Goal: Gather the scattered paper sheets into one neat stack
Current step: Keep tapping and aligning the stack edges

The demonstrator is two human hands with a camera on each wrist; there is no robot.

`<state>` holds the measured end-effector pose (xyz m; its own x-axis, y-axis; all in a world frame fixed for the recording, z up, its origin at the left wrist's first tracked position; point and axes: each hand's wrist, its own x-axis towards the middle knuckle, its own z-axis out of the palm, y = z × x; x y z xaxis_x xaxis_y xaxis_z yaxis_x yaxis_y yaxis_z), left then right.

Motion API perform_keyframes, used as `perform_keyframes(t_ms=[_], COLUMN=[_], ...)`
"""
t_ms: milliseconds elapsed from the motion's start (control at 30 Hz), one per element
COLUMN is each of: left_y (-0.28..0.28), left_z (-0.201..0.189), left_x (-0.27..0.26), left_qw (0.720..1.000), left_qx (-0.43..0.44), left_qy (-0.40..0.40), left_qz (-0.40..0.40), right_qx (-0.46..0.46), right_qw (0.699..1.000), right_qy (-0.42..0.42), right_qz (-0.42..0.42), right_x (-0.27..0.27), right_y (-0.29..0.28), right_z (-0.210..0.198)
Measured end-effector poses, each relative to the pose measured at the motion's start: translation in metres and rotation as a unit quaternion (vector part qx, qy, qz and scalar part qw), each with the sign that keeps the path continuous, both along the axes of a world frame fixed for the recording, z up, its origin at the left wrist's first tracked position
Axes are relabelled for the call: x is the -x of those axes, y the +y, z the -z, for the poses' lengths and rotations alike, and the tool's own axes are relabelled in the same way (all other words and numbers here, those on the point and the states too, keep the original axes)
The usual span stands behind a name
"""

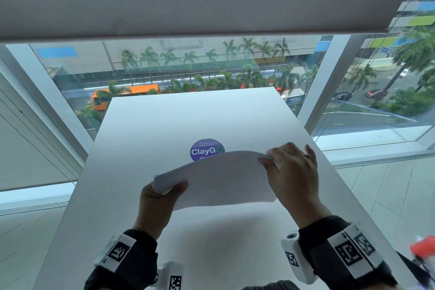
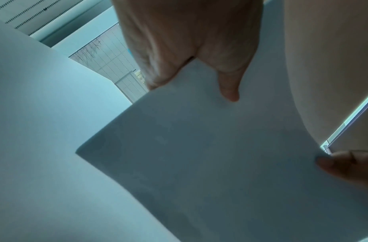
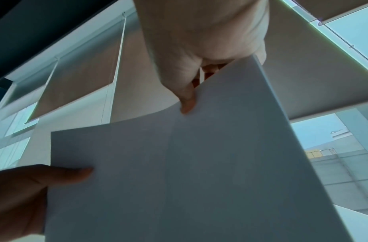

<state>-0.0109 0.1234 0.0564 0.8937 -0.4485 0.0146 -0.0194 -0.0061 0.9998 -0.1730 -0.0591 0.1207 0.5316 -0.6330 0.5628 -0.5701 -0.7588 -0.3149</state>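
Low in the frame, two dark-sleeved wrists reach forward. The left hand [image 1: 158,198] pinches the paper stack [image 1: 219,179] at its left corner, thumb on top. The right hand [image 1: 290,172] grips the right edge, fingers curled behind. The smooth white sheets bow upward above the matte white table [image 1: 141,136], probably clear of it. Beyond sits a round purple sticker [image 1: 207,148].

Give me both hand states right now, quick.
Left hand: grips the left end of the paper stack.
Right hand: pinches the stack's right end, held above the table.
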Motion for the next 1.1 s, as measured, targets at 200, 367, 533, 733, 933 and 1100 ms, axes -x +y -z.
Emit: perform_keyframes(t_ms=[200, 367, 533, 733, 933, 1100], left_y=[0.005, 0.006, 0.004, -0.001, 0.003, 0.000], left_z=[0.009, 0.007, 0.008, 0.005, -0.004, 0.001], left_x=[-0.003, -0.009, -0.013, -0.012, -0.012, -0.015], left_qw=[0.999, 0.998, 0.998, 0.997, 0.996, 0.997], left_qx=[-0.035, -0.031, -0.012, 0.012, 0.054, 0.024], left_qy=[0.001, 0.011, 0.044, 0.052, 0.025, 0.040], left_qz=[0.023, 0.048, 0.053, 0.051, 0.068, 0.060], right_qx=[-0.035, -0.124, -0.418, -0.511, -0.467, -0.521], right_qw=[0.998, 0.992, 0.894, 0.825, 0.843, 0.814], right_qy=[0.050, 0.024, -0.162, -0.234, -0.255, -0.240], right_qz=[-0.019, 0.016, -0.023, -0.061, -0.079, -0.088], right_x=[-0.001, 0.007, 0.025, 0.021, 0.022, 0.027], right_y=[0.004, -0.009, -0.029, -0.026, -0.032, -0.031], right_z=[0.007, 0.003, 0.014, 0.051, 0.046, 0.054])
